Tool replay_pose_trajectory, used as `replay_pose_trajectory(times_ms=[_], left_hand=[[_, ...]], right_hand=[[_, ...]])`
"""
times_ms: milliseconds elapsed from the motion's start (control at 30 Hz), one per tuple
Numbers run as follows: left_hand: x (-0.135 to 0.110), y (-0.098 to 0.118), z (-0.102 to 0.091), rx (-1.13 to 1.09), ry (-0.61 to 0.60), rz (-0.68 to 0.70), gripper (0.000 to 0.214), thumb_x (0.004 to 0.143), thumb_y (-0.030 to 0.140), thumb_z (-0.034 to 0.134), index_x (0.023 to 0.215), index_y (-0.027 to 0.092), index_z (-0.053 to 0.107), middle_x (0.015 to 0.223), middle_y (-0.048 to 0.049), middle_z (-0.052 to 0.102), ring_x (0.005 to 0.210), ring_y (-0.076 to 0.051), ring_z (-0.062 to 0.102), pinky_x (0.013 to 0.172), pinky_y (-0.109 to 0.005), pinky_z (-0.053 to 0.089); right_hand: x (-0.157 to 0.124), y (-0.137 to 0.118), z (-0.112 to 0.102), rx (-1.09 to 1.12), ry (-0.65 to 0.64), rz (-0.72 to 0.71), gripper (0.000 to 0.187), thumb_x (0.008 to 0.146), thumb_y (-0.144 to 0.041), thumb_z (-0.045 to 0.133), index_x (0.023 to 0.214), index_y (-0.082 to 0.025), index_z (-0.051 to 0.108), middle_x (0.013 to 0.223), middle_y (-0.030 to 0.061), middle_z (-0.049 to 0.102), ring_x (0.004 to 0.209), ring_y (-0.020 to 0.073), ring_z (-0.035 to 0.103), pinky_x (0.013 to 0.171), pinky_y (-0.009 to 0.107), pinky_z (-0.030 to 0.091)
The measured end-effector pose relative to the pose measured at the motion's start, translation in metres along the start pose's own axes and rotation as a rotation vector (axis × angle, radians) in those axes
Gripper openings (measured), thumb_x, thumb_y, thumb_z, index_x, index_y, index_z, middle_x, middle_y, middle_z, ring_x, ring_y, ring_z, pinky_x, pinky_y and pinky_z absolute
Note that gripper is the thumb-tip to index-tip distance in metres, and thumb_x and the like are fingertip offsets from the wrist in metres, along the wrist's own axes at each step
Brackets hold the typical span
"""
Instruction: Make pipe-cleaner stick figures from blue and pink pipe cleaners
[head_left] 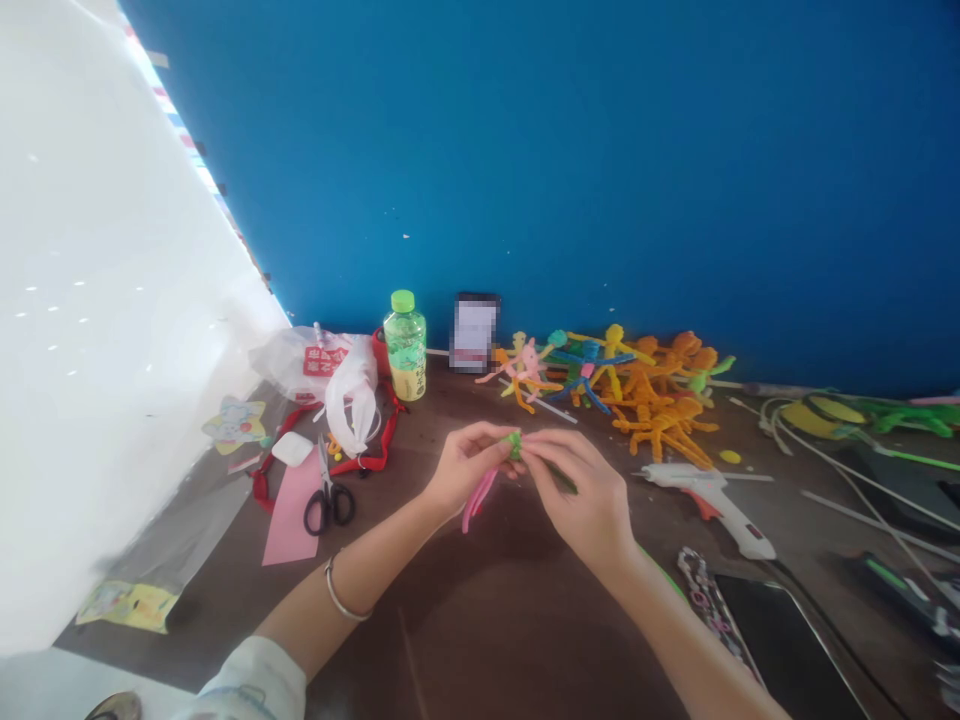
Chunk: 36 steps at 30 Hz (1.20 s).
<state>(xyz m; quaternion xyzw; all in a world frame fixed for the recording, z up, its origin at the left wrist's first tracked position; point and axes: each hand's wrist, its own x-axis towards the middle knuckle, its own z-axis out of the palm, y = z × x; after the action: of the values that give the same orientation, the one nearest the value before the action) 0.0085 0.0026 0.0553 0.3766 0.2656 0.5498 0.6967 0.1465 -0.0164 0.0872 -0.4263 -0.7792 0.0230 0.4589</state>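
Observation:
Both hands meet above the middle of the dark table, fingers pinched around a small green and pink pipe cleaner figure (513, 440). My left hand (474, 460) grips its green top between thumb and forefinger, and pink pipe cleaner ends (480, 500) hang below that hand. From the right, my right hand (581, 490) pinches the green part at the same spot, with a dark green strand showing under its fingers. The fingers partly cover the figure, so its full shape is hidden.
Finished pipe cleaner figures (660, 390) lie along the blue wall. At right are a white glue gun (712, 500) and a dark phone (787, 640). Scissors (326, 500), pink paper (289, 520), a green-capped bottle (406, 350) and a plastic bag (349, 400) are at left. Another phone (475, 335) leans behind.

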Motion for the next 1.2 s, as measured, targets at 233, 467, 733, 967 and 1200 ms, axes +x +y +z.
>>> replay_pose_trajectory(times_ms=[233, 467, 733, 967, 1200], left_hand=[[-0.0002, 0.0004, 0.0011, 0.031, -0.002, 0.027, 0.03, 0.062, 0.031, 0.072, 0.083, 0.012, 0.064, 0.069, -0.004, 0.066, 0.059, -0.013, 0.062, 0.061, -0.027, 0.051], [0.0003, 0.0023, 0.0004, 0.087, -0.023, 0.062, 0.03, 0.063, 0.035, 0.071, 0.08, 0.011, 0.063, 0.073, -0.0049, 0.068, 0.059, -0.013, 0.063, 0.063, -0.03, 0.053], [0.0022, -0.0018, -0.0035, 0.087, -0.1, 0.117, 0.029, 0.069, 0.031, 0.067, 0.09, 0.013, 0.059, 0.073, -0.0046, 0.069, 0.064, -0.015, 0.065, 0.062, -0.029, 0.054], [0.0027, -0.0048, -0.0024, 0.074, -0.05, 0.131, 0.028, 0.067, 0.032, 0.068, 0.083, 0.012, 0.057, 0.071, -0.0044, 0.068, 0.061, -0.015, 0.065, 0.059, -0.028, 0.055], [0.0029, -0.004, -0.0045, 0.108, -0.072, 0.11, 0.026, 0.068, 0.031, 0.067, 0.085, 0.013, 0.058, 0.072, -0.0039, 0.069, 0.063, -0.015, 0.066, 0.066, -0.031, 0.055]], right_hand=[[-0.0008, -0.0001, 0.0013, -0.05, 0.018, -0.039, 0.014, 0.082, -0.014, 0.05, 0.085, -0.023, 0.061, 0.086, 0.0049, 0.065, 0.08, 0.0166, 0.062, 0.073, 0.032, 0.051], [-0.0029, 0.0029, 0.0024, -0.029, 0.043, -0.055, 0.016, 0.079, -0.011, 0.053, 0.087, -0.022, 0.061, 0.092, 0.0057, 0.066, 0.086, 0.0175, 0.063, 0.077, 0.033, 0.052], [-0.0032, 0.0054, -0.0004, 0.002, 0.02, -0.02, 0.012, 0.079, -0.013, 0.054, 0.084, -0.021, 0.062, 0.094, 0.0061, 0.068, 0.086, 0.0183, 0.064, 0.078, 0.033, 0.053], [-0.0012, 0.0025, -0.0013, 0.013, 0.01, 0.03, 0.011, 0.08, -0.015, 0.053, 0.082, -0.02, 0.062, 0.092, 0.0058, 0.069, 0.084, 0.0179, 0.065, 0.077, 0.032, 0.053], [-0.0024, 0.0053, -0.0008, 0.037, 0.006, 0.027, 0.011, 0.079, -0.014, 0.054, 0.082, -0.02, 0.062, 0.091, 0.0053, 0.069, 0.084, 0.017, 0.065, 0.078, 0.03, 0.052]])
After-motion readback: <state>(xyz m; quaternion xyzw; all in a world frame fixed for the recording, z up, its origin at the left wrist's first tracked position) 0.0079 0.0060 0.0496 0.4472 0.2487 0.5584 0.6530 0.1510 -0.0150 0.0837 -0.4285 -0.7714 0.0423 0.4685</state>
